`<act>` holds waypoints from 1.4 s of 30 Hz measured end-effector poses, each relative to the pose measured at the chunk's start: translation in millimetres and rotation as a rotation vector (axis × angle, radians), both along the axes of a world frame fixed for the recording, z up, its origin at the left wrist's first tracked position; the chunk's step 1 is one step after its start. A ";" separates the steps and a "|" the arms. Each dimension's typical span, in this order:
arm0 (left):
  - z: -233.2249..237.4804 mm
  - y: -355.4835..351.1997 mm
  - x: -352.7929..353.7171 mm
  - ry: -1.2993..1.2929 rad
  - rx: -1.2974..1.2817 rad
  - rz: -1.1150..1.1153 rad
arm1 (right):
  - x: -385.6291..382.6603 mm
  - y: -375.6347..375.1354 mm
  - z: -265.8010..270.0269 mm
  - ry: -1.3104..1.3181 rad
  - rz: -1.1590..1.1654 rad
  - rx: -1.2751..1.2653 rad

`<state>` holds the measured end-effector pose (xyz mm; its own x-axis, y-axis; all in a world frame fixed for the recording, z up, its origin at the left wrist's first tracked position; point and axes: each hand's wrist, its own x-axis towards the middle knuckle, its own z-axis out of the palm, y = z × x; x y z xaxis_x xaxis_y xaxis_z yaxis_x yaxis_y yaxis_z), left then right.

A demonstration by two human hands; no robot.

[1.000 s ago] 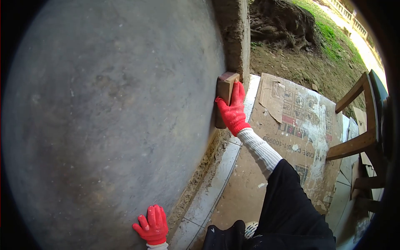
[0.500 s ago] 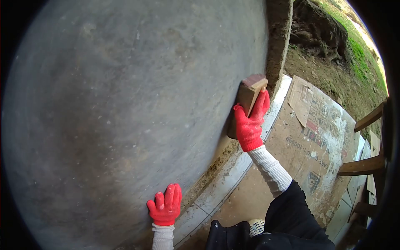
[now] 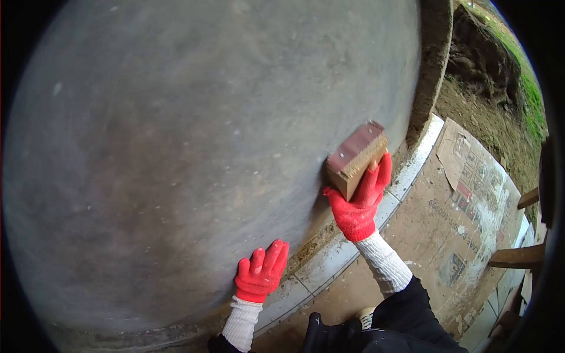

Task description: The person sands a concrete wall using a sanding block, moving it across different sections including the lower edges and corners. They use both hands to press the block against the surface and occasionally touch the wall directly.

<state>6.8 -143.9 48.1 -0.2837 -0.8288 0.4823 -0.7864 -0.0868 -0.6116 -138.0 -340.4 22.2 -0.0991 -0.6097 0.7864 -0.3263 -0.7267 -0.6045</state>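
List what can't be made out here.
In the head view:
- Far side of the wooden block: hidden by the block.
- Palm of the left hand: hidden by its back.
- Shoe: mostly covered by dark clothing.
- Wooden furniture: cut off by the dark right border.
- Fine print on cardboard: too small to read.

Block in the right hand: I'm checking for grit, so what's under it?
Grey surface shows beside the block; the block's underside and whatever lies directly beneath are covered.

The right hand [image 3: 356,209] holds a wooden block [image 3: 358,157] against a gray surface [image 3: 176,147], left hand [image 3: 262,273] nearby.
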 end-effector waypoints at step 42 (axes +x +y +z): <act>54.4 297.4 -42.9 0.961 0.390 0.435 | 63.5 153.3 -66.4 0.240 0.246 -0.153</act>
